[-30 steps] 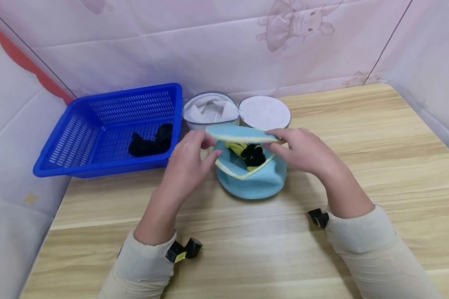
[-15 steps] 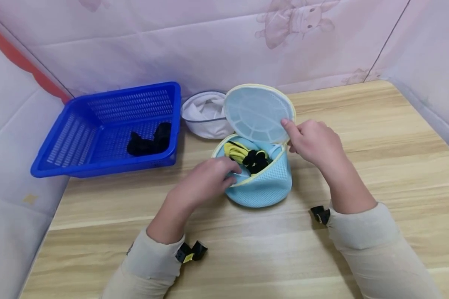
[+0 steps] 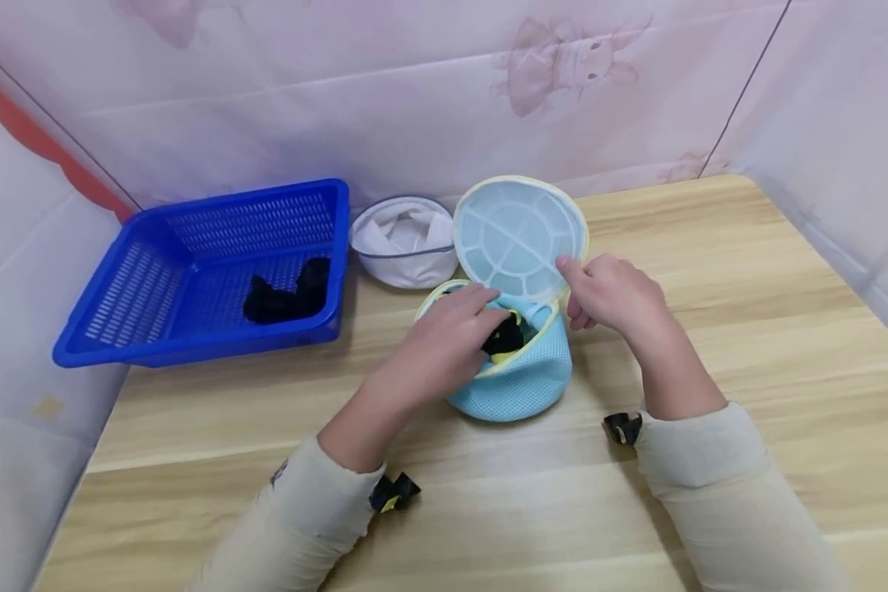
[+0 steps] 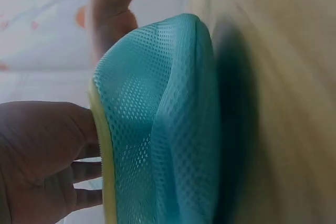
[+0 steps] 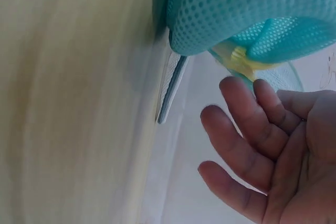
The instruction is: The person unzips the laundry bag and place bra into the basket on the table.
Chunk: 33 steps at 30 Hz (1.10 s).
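Note:
A light-blue mesh laundry bag [image 3: 521, 386] with yellow trim stands on the table, its round lid [image 3: 514, 238] tipped back. Inside lies a yellow-and-black cloth bundle [image 3: 506, 335], partly covered by my left hand [image 3: 447, 337]. That hand reaches over the near rim; its fingers look straight in the left wrist view, behind the yellow edge [image 4: 103, 145], with their tips hidden. My right hand [image 3: 612, 292] pinches the right edge of the lid, thumb on the inner face. In the right wrist view its other fingers [image 5: 236, 140] are loosely bent.
A blue plastic basket [image 3: 192, 352] at the left holds black cloth bundles [image 3: 284, 300]. Behind the laundry bag, a white mesh bag [image 3: 407, 267] stands unzipped near the wall. The wooden table [image 3: 770, 345] extends to the right.
The lid has been lifted and swung back by my right hand, uncovering the contents. My left hand let go of the lid's left side and moved right, into the bag's mouth.

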### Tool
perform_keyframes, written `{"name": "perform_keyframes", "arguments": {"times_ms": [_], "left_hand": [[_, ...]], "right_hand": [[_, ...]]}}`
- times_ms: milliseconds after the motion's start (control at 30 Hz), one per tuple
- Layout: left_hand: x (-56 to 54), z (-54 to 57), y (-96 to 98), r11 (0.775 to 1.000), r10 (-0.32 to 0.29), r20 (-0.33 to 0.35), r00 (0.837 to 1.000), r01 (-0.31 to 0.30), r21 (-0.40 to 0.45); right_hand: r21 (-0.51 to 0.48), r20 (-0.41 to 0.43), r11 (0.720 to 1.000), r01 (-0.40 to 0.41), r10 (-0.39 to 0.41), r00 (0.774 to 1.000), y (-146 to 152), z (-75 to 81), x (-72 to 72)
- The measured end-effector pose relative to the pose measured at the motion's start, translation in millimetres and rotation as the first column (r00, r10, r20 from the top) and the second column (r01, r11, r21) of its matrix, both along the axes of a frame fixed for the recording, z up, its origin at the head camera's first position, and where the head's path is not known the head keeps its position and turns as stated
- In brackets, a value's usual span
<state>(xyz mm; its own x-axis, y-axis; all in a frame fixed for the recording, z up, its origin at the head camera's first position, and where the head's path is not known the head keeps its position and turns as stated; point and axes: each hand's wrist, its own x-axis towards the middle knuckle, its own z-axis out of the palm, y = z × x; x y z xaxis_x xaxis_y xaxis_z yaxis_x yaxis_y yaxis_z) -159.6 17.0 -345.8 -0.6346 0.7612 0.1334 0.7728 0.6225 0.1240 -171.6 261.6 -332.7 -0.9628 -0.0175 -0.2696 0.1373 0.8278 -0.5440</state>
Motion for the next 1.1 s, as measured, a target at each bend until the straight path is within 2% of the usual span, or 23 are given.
{"name": "perform_keyframes", "arguments": {"times_ms": [100, 200, 300, 367, 467, 567, 667, 767, 800, 867, 933, 967, 1033, 1100], "left_hand": [[-6.1, -7.9, 12.3, 0.99, -0.017, -0.012, 1.0, 0.015, -0.143], [-10.3, -24.2, 21.6, 0.972, -0.004, -0.028, 1.0, -0.003, -0.235], [-13.1, -37.3, 26.1, 0.963, 0.045, -0.059, 0.997, -0.059, -0.261], [-16.0, -38.8, 27.3, 0.966, 0.091, -0.047, 0.995, -0.099, -0.237], [-22.1, -29.8, 23.2, 0.975, 0.152, -0.009, 0.988, -0.151, -0.161], [-29.0, -10.8, 7.0, 0.977, 0.207, 0.012, 0.978, -0.206, -0.051], [-32.2, 15.1, -25.4, 0.954, 0.282, 0.004, 0.959, -0.281, 0.104], [-35.2, 36.7, -72.6, 0.882, 0.406, 0.0, 0.914, -0.392, 0.261], [-37.5, 41.5, -90.4, 0.854, 0.448, 0.002, 0.894, -0.428, 0.294], [-43.6, 44.6, -125.9, 0.8, 0.534, 0.021, 0.845, -0.514, 0.309], [-49.3, 39.9, -158.9, 0.758, 0.607, 0.06, 0.792, -0.6, 0.255], [-52.1, 36.0, -173.8, 0.748, 0.629, 0.093, 0.772, -0.633, 0.198], [-56.3, 26.2, -199.0, 0.734, 0.651, 0.202, 0.732, -0.674, 0.079], [-58.0, 17.6, -218.4, 0.728, 0.658, 0.307, 0.688, -0.685, -0.025]], "right_hand": [[-0.002, 0.022, 1.0, -0.021, 0.021, 1.0, 2, -4.1, -1.5], [-0.003, 0.031, 1.0, -0.02, 0.02, 0.999, 4, -7.8, -1.4], [0.01, 0.037, 1.0, -0.023, 0.022, 0.999, 4, -10.4, -1.8], [0.018, 0.033, 0.999, -0.026, 0.026, 0.999, 4, -10.5, -1.8], [0.021, 0.029, 0.999, -0.042, 0.041, 0.999, 2, -9.4, -2.0], [0.009, 0.045, 0.998, -0.068, 0.067, 0.997, 1, -11.4, -1.5], [0.006, 0.067, 0.995, -0.097, 0.096, 0.993, -2, -15.7, -1.9], [0.002, 0.061, 0.992, -0.122, 0.122, 0.991, -4, -16.9, -3.8], [0.001, 0.054, 0.992, -0.126, 0.126, 0.991, -5, -16.7, -4.7], [0.0, 0.034, 0.991, -0.13, 0.13, 0.991, -5, -16.2, -6.2], [0.005, 0.024, 0.991, -0.13, 0.13, 0.991, -5, -17.2, -6.0], [0.007, 0.021, 0.991, -0.13, 0.13, 0.991, -5, -17.8, -5.6], [0.009, 0.022, 0.991, -0.131, 0.131, 0.991, -6, -20.6, -5.4], [0.006, 0.021, 0.991, -0.136, 0.136, 0.991, -7, -23.7, -5.3]]}}
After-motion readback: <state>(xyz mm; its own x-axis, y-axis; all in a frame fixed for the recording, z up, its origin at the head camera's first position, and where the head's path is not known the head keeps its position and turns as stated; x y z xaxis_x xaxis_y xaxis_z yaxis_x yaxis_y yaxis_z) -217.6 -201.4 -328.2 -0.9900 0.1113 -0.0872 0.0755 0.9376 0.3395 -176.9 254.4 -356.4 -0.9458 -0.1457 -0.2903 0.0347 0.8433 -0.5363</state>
